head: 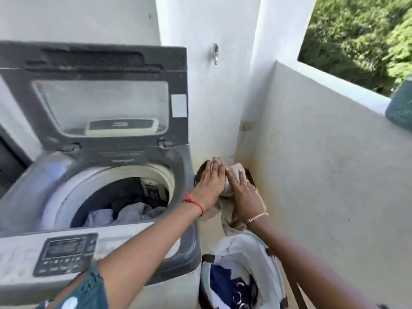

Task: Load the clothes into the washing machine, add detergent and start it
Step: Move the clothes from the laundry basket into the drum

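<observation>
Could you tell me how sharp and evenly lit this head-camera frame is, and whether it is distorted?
Head view: motion blur softens the washing machine, and its control panel cannot be read; the left hand and right hand on the beige garment are smeared too. Wide-angle bending curves the walls. Light is soft on the walls, with bright sun on the foliage.

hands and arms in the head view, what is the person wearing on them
Both forearms are bare. The left hand has a thin red string bracelet tied at the wrist, with loose ends sticking out. The right hand has a slim gold-pink chain bracelet at the wrist. Near the left elbow, a teal sleeve with a fringed edge and a pale dot shows.
</observation>
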`<action>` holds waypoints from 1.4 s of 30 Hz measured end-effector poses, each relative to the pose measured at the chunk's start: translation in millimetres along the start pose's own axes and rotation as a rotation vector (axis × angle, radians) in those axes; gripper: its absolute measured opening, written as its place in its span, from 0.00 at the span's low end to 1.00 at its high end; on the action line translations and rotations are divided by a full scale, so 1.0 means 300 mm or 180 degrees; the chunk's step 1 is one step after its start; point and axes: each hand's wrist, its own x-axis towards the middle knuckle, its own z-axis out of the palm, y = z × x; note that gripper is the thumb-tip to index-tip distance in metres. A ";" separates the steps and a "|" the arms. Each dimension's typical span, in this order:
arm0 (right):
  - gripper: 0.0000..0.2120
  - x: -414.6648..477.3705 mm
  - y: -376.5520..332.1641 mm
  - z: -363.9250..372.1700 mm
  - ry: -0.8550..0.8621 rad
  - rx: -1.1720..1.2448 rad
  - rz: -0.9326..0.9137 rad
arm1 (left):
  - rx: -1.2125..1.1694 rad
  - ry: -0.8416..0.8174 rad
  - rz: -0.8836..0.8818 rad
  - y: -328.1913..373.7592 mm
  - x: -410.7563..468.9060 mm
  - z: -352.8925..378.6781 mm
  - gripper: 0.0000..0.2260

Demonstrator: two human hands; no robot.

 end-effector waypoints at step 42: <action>0.42 0.548 -0.694 0.364 -0.1619 0.0119 -0.0880 | -0.1102 -0.1802 -0.1774 -0.932 -0.325 0.122 0.57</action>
